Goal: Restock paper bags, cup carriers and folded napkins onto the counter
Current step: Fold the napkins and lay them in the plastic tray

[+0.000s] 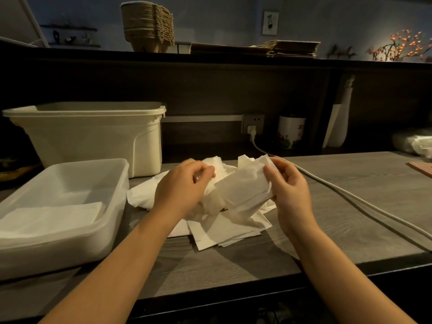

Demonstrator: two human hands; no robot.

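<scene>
A loose heap of white napkins (pixel 224 228) lies on the grey wooden worktop (pixel 350 195) in front of me. My left hand (pixel 182 185) and my right hand (pixel 289 190) both grip one white napkin (pixel 243 188), held a little above the heap. A clear plastic tray (pixel 77 232) at the left holds a flat folded napkin (pixel 51 216). On the upper counter (pixel 93 54) stand a stack of brown cup carriers (pixel 147 26) and a flat pile of brown paper bags (pixel 292 49).
A tall cream plastic bin (pixel 93 134) stands behind the tray. A white cable (pixel 350 197) runs from a wall socket (pixel 252 125) across the worktop to the right. A white jar (pixel 291 132) and a wrapped white bundle (pixel 416 143) sit at the back right.
</scene>
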